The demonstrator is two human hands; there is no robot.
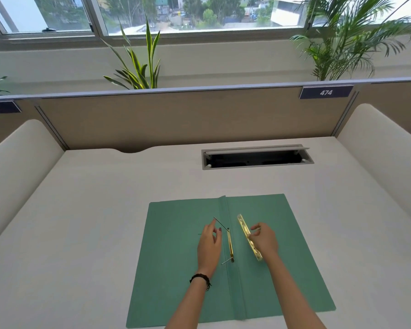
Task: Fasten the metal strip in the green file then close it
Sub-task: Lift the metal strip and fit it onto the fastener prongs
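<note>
The green file (176, 257) lies open and flat on the white desk. A gold fastener base (230, 245) runs along its centre fold, with a thin prong (220, 224) sticking up at the far end and another (227, 261) at the near end. My left hand (209, 245) hovers just left of the fold, fingers apart, fingertips close to the far prong. A gold metal strip (244, 230) is raised slightly over the right flap, gripped at its near half by my right hand (265, 241).
A cable slot (256, 159) with its lid open sits in the desk behind the file. A beige partition (176, 119) with the label 474 closes the back, and padded white dividers (17, 167) flank both sides. Plants stand behind the partition.
</note>
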